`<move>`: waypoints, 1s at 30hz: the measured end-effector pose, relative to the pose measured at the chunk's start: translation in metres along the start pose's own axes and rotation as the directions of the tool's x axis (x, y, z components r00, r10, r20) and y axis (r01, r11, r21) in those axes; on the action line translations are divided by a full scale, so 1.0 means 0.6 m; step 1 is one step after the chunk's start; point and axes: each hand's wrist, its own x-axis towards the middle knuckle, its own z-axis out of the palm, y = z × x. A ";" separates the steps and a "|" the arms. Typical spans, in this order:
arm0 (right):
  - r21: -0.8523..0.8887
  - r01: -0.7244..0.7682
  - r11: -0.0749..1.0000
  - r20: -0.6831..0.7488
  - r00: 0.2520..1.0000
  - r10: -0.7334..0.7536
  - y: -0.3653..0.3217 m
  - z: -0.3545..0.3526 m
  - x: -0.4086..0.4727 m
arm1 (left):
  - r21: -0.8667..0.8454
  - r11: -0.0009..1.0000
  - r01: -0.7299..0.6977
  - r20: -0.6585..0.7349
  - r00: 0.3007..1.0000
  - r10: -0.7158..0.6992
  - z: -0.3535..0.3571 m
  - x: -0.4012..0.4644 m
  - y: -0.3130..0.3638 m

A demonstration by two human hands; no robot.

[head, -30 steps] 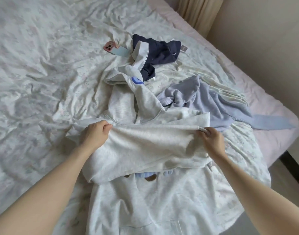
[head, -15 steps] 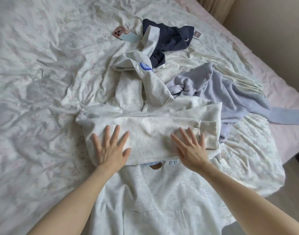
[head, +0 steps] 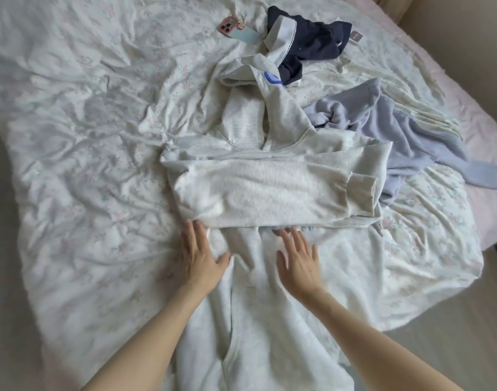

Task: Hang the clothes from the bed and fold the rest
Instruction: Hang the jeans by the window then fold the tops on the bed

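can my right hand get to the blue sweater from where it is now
Probably yes. The right hand lies open and holds nothing, and the blue sweater lies uncovered further up on the same side. Only the folded grey hoodie lies between, flat enough to reach over.

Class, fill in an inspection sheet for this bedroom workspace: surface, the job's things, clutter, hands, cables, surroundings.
Surface: bed under a wrinkled pale floral sheet.
Job's things: light grey hoodie laid flat, sleeves folded across the chest, hood pointing away; light blue garment crumpled to its right; navy garment bunched beyond the hood.
Clutter: pink phone near the navy garment.
Hands: left hand and right hand lie flat with straight fingers on the hoodie's lower body, just below the folded sleeves.
Cables: nothing seen.
Surroundings: pale floor at lower right; wall at upper right.
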 end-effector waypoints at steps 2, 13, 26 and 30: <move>0.030 0.045 0.999 0.029 0.999 -0.045 -0.032 0.024 -0.061 | -0.131 0.980 0.146 -0.012 0.989 -0.149 0.004 -0.039 -0.016; -0.028 -0.039 0.999 0.155 0.987 0.043 -0.120 0.099 -0.253 | -0.386 0.915 0.114 -0.021 0.991 -0.132 -0.074 -0.160 -0.098; -0.064 0.001 0.998 0.219 0.976 0.013 -0.161 0.186 -0.343 | -0.672 0.660 0.335 0.371 0.924 -0.091 -0.039 -0.272 -0.229; -0.092 -0.010 0.996 0.233 0.972 0.032 -0.157 0.188 -0.358 | -0.524 0.819 0.233 0.212 0.967 -0.140 -0.022 -0.307 -0.230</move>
